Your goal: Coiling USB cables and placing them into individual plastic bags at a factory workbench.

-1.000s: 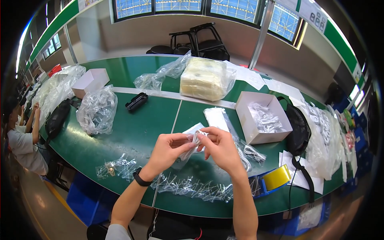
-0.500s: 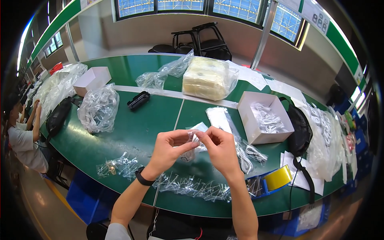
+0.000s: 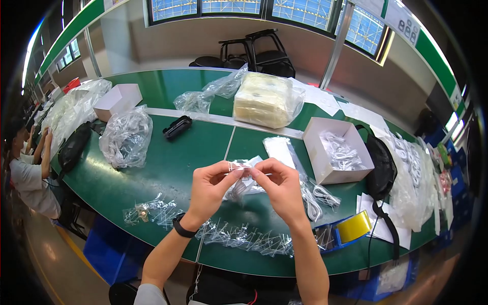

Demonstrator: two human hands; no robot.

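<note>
Between my two hands hangs a small clear plastic bag (image 3: 238,190) with something whitish inside, which I cannot make out further. My left hand (image 3: 209,189) pinches the bag's upper edge between thumb and fingers. Thumb and fingertips of my right hand (image 3: 279,187) are closed on the same edge, close beside the left. Just beyond the hands lies a long white packet (image 3: 278,150) in clear film. White coiled cables (image 3: 310,202) rest to the right of my right hand. Nearer me, a row of small clear packets with thin metal pieces (image 3: 246,240) runs along the green table.
A white box (image 3: 317,157) of bagged cables stands right, near a blue dispenser with yellow tape (image 3: 354,227). A black case (image 3: 178,128), a crumpled plastic bag (image 3: 126,138) and a wrapped yellowish stack (image 3: 262,101) lie farther off. Another person (image 3: 31,178) works at far left.
My fingers have come together along the bag's upper edge, now stretched level between them. The bag's body hangs more visibly below the hands.
</note>
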